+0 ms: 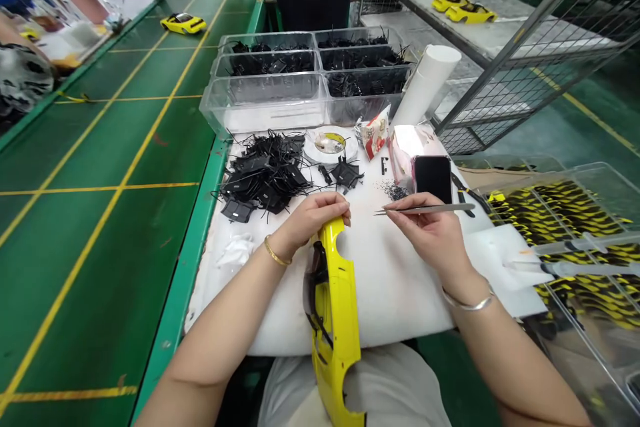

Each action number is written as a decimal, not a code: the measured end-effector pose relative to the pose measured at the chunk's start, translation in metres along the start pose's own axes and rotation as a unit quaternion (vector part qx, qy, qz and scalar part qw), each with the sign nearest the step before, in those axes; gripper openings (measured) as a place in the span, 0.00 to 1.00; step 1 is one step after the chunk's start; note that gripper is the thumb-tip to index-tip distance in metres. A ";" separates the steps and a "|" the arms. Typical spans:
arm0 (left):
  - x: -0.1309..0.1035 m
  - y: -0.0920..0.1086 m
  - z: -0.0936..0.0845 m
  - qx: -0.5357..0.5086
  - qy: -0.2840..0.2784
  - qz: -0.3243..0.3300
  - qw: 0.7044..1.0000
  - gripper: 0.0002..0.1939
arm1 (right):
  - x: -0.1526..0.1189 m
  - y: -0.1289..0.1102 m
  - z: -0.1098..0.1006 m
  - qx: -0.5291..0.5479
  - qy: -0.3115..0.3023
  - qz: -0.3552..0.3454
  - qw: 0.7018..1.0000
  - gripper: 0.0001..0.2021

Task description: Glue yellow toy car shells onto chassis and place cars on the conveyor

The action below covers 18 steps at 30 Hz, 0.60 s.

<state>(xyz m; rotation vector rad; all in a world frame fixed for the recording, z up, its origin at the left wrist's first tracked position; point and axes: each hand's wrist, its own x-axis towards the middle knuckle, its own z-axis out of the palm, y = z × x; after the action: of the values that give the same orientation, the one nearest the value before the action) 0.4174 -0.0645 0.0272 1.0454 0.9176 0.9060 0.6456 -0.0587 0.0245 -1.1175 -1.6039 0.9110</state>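
- Green conveyor belt (pixel 100 167) with yellow lines fills the left side from where I watch; two finished yellow toy cars (pixel 183 23) sit far up it, and more rest on a far right table.
- Just right of the belt lies a white padded work mat (pixel 395 280), and at its far left is a loose heap of black plastic parts (pixel 265 177), so plenty of pieces are waiting.
- Beyond the heap stand clear compartment bins (pixel 310 77), most holding more black parts, the near-left one looking nearly bare.
- My left hand (pixel 310 217) rests on the mat's middle with the wrist bent inward, fingers curled closed around the far end of the yellow car body shell (pixel 335 300).
- That shell stands on edge, running from the hand back toward my lap, with a dark insert showing on its left inner side; I judge the fitting partly done, though I cannot tell how many pieces are in.
- My right hand (pixel 430 230) hovers just right of the shell, fingers pinched on steel tweezers (pixel 425 209) that point left toward the left hand; I cannot tell whether their tips carry anything.
- Behind it lies a dark phone (pixel 433 177), then a tray of yellow-and-black parts (pixel 575 227) at the far right.
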 end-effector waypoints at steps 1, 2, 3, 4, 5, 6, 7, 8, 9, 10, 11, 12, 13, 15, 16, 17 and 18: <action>0.000 0.000 -0.001 -0.004 0.010 -0.011 1.000 0.17 | 0.002 0.004 -0.004 -0.022 -0.018 0.017 0.999 0.09; 0.000 0.001 -0.001 -0.004 0.019 -0.019 1.000 0.16 | 0.003 0.008 -0.006 -0.050 -0.028 0.025 0.998 0.08; -0.001 0.001 0.000 -0.002 0.027 -0.022 0.999 0.16 | 0.004 0.012 -0.007 -0.078 -0.030 0.024 0.996 0.07; -0.001 0.001 0.002 0.004 0.033 -0.019 0.999 0.16 | 0.006 0.016 -0.006 -0.106 -0.025 0.018 0.994 0.06; -0.001 0.001 0.004 0.012 0.041 -0.012 0.999 0.16 | 0.007 0.020 -0.005 -0.130 -0.018 0.011 0.991 0.05; -0.001 0.002 0.006 0.022 0.049 -0.002 0.999 0.15 | 0.009 0.024 -0.002 -0.150 -0.010 0.003 0.989 0.05; -0.001 0.002 0.008 0.030 0.058 0.009 0.998 0.14 | 0.010 0.027 0.001 -0.161 -0.001 -0.004 0.987 0.04; -0.001 0.002 0.010 0.038 0.065 0.018 0.997 0.14 | 0.012 0.030 0.005 -0.164 0.007 -0.007 0.986 0.04; -0.001 0.002 0.011 0.043 0.070 0.024 0.996 0.13 | 0.013 0.033 0.008 -0.161 0.013 -0.009 0.987 0.04; -0.001 0.002 0.012 0.046 0.072 0.027 0.996 0.13 | 0.014 0.035 0.011 -0.155 0.017 -0.010 0.988 0.04; 0.000 0.002 0.012 0.049 0.072 0.027 0.996 0.12 | 0.014 0.037 0.014 -0.147 0.021 -0.010 0.989 0.04; 0.000 0.002 0.012 0.051 0.070 0.026 0.996 0.12 | 0.015 0.039 0.016 -0.137 0.025 -0.009 0.990 0.04; 0.000 0.002 0.011 0.052 0.069 0.024 0.996 0.12 | 0.014 0.041 0.017 -0.125 0.027 -0.007 0.992 0.04; 0.000 0.002 0.010 0.054 0.066 0.020 0.996 0.12 | 0.013 0.044 0.019 -0.099 0.027 0.000 0.995 0.03; 0.000 0.002 0.010 0.054 0.064 0.019 0.996 0.12 | 0.012 0.044 0.019 -0.085 0.024 0.002 0.996 0.03; 0.000 0.002 0.009 0.053 0.062 0.019 0.997 0.12 | 0.010 0.045 0.019 -0.074 0.019 0.000 0.997 0.02; -0.001 0.002 0.009 0.052 0.059 0.021 0.997 0.12 | 0.009 0.045 0.019 -0.068 0.012 -0.006 0.998 0.01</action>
<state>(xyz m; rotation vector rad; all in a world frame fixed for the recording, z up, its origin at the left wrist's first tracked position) 0.4254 -0.0673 0.0313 1.1125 1.0545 0.9712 0.6370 -0.0372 -0.0199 -1.2079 -1.6715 0.7875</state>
